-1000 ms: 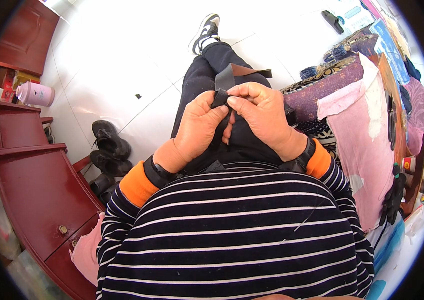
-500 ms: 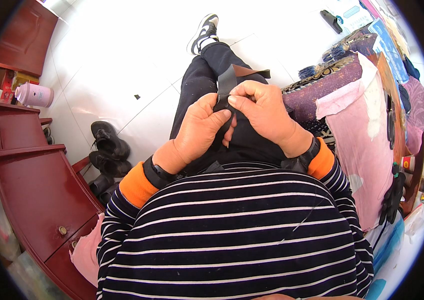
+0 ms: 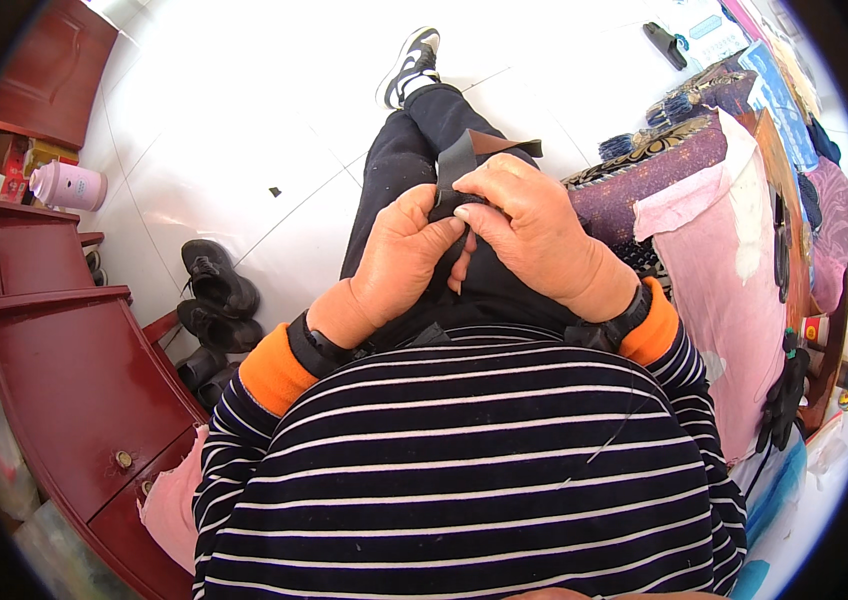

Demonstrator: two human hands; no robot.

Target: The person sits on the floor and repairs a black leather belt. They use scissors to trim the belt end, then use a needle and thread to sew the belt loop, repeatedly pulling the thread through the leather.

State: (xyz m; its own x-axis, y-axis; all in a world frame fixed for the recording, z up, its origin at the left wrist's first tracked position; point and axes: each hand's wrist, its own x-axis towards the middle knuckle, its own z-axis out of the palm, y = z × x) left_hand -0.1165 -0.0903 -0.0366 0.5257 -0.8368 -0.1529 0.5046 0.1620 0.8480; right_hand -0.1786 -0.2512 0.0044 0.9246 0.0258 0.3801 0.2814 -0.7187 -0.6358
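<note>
A dark strip of material [image 3: 457, 160], grey-black with a brown underside [image 3: 492, 143], lies folded over my crossed legs. My left hand [image 3: 394, 260] is closed on its near end, thumb and forefinger pinching it. Close beside it, my right hand [image 3: 534, 225] pinches the same part, its thumb tip almost touching the left thumb. Some left fingertips show below the thumbs. The edge between the two thumbs is dark, and its exact shape is hidden by my fingers. Black bands circle both wrists.
Dark red cabinets [image 3: 64, 370] stand on the left, with a pink canister [image 3: 68, 187] by them. Black shoes [image 3: 216, 280] sit on the white floor. At right is a table covered by a pink cloth [image 3: 719, 300], next to patterned purple fabric [image 3: 644, 180] and black gloves [image 3: 786, 395].
My right hand has rolled slightly toward the left, its fingers curling further over the strip. My left hand keeps nearly the same place and grip.
</note>
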